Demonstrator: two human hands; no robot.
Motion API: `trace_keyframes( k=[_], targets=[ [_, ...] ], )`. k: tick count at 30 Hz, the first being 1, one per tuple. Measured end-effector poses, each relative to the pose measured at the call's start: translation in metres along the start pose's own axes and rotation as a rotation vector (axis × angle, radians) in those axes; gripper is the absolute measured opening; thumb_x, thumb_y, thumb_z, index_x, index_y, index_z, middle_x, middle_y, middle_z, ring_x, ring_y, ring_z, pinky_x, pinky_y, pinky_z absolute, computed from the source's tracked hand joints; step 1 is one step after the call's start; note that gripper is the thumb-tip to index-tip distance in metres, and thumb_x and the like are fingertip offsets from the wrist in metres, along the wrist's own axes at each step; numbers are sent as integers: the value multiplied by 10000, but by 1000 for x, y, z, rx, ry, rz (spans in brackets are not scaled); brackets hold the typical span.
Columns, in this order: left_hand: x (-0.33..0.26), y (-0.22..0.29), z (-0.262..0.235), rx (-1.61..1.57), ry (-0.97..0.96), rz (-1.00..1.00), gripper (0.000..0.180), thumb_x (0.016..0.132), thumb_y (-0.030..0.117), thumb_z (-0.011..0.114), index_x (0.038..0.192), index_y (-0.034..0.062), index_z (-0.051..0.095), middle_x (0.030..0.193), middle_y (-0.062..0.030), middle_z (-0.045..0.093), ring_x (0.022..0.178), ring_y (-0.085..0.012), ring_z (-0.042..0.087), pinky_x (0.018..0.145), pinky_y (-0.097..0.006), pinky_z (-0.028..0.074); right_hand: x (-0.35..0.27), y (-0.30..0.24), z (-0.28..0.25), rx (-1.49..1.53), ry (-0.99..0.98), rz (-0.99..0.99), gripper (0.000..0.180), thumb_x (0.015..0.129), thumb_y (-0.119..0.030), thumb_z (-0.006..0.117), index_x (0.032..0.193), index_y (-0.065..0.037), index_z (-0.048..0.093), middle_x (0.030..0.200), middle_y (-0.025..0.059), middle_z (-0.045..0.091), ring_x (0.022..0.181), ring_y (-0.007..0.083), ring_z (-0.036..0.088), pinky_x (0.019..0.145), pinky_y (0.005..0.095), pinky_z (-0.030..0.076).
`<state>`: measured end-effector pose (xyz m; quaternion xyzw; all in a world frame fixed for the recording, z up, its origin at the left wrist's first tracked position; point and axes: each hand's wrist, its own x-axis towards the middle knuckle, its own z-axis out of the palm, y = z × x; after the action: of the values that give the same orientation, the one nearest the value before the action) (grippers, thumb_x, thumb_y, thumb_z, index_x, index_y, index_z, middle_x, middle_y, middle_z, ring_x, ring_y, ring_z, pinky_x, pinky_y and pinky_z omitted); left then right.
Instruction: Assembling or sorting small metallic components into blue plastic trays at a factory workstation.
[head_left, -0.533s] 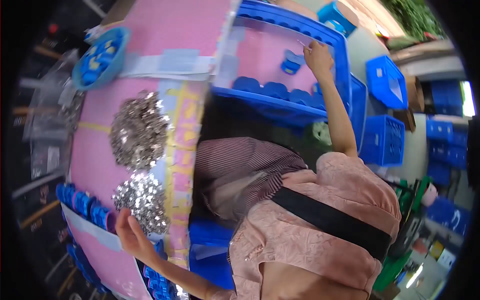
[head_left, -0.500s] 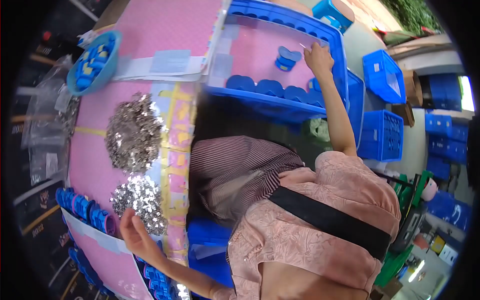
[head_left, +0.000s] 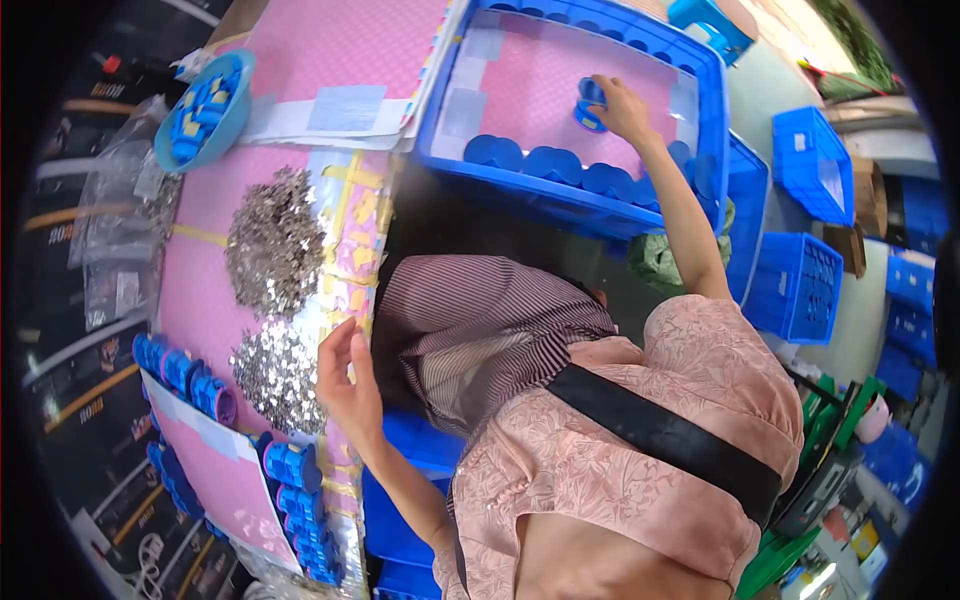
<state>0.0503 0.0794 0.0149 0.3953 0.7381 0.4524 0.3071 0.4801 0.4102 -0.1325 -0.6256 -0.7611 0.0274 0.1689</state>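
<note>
Over the blue crate at the upper right, my right hand reaches in and closes its fingers on a small blue plastic piece with a rounded top. That piece rests on a pink sheet inside the crate; my fingers partly cover it. My left hand hovers by the table's near edge, fingers apart with nothing in them. Beside it lies a bright heap of small shiny metal pieces. A second, duller heap of metal pieces sits farther up the pink table.
Rows of blue pieces line a pink board at the lower left. A light-blue bowl holds blue and yellow parts. More blue pieces stand along the crate's near wall. Other blue crates are on the right.
My right hand has moved left and down from the crate's far right onto the blue piece. My left hand has moved up and right, away from the board. The view has shifted slightly.
</note>
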Motion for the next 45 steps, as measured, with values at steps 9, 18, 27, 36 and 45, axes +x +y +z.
trace_keyframes(
  k=[9,18,27,36,45],
  targets=[
    [7,1,53,-400,23,165,942,746,226,855,1458,11,277,1451,-178,427,1312,-268,453,1101,-414,370,-31,-226,-81,1773,-532,361,406,939,-262,653,1288,-94,529,882,-16,656,481,7,486,382,157,299],
    [7,19,32,-820,343,185,738,851,380,720,1386,-20,408,1317,-158,548,1217,-303,546,1031,-442,452,-77,-369,-101,1374,-726,-486,411,950,-166,617,1341,-71,531,1055,36,553,897,118,532,721,220,424],
    [-4,3,-27,-1291,-33,-179,724,955,505,503,1399,-51,372,1291,-276,539,1137,-396,594,999,-551,461,-61,-411,-88,721,-130,-1099,557,750,19,620,1244,-234,672,1018,64,563,926,246,551,818,383,423],
    [14,-15,-52,-1581,-353,-238,732,939,548,498,1399,-11,389,1309,-226,541,1158,-401,570,941,-580,486,-19,-430,-78,919,-318,-1387,419,783,-70,684,1180,-202,708,940,44,584,891,223,562,832,368,406],
    [32,-22,-49,-1724,-63,-166,745,945,543,477,1381,-58,409,1255,-271,570,1109,-390,610,929,-522,515,-21,-486,-45,1331,-792,-679,229,878,-252,731,892,-29,681,687,-9,577,642,57,521,576,247,425]
  ],
)
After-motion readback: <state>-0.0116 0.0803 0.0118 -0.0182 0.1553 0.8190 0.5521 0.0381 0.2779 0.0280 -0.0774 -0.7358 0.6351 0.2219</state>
